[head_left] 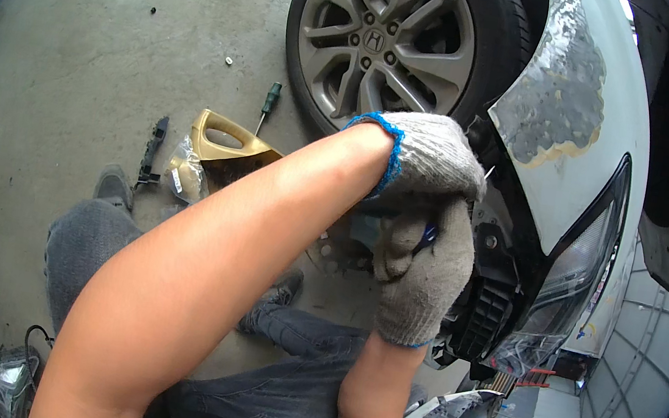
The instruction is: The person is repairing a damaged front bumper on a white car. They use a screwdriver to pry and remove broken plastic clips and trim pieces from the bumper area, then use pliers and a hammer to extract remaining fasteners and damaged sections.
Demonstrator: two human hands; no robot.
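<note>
1. Right grey knit-gloved hand (pixel 426 277) grips a small dark-blue handle (pixel 429 236) beside a black slotted bracket (pixel 487 319).
2. Left grey knit-gloved hand (pixel 434 156) adjoins; its grip cannot be determined.
3. Recommend steady, straight pressure.

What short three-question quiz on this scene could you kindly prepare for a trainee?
1. True or false: the left hand is bare.
2. Where in the picture does the headlight sit relative to the wheel?
A) upper left
B) lower right
C) directly above
3. Which hand is closed around the small dark blue object?

Key
1. False; it wears a grey knitted glove with a blue edge at the wrist.
2. B
3. The right hand.
</note>
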